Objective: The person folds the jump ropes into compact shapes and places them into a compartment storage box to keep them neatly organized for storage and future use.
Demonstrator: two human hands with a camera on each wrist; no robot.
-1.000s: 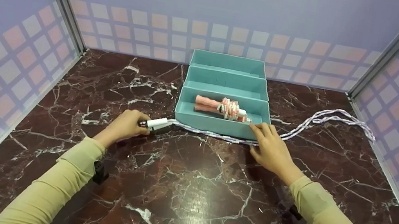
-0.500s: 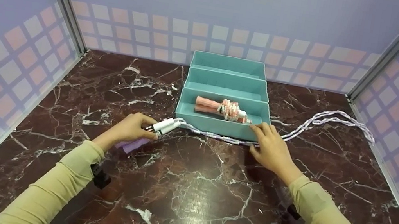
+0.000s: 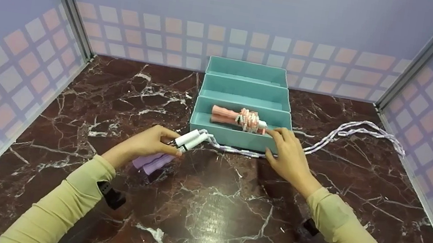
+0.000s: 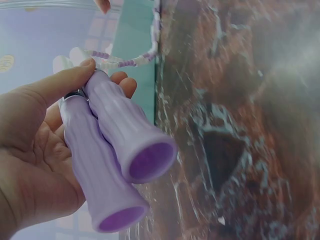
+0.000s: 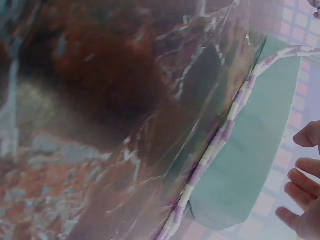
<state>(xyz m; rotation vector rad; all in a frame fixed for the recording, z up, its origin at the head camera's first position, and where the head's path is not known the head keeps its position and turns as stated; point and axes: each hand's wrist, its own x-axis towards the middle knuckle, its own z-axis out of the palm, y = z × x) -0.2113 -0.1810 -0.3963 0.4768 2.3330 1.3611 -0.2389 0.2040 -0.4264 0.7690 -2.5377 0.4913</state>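
Observation:
My left hand [image 3: 153, 144] grips the two purple handles [image 4: 117, 117] of a jump rope, side by side with white ends angled up to the right. The thumb [image 4: 65, 82] lies across their necks. From the white ends the purple-and-white beaded cord [image 3: 237, 151] runs along the front of a teal three-section box [image 3: 227, 138]. My right hand [image 3: 289, 156] hovers at the box's front right edge, its fingers loose and apart in the right wrist view. A second jump rope with peach handles [image 3: 224, 112] lies in the front section, its beaded cord wound round the handles.
The doubled cord [image 3: 353, 128] spreads out on the dark marbled table [image 3: 201, 222] to the right. Purple panels with a checkered band [image 3: 152, 22] enclose the back and sides. The box's rear sections [image 3: 245, 89] stand close to the back panel.
My left hand has moved right and lifted the handles, bringing their purple parts into view. My right hand has shifted slightly left along the box edge.

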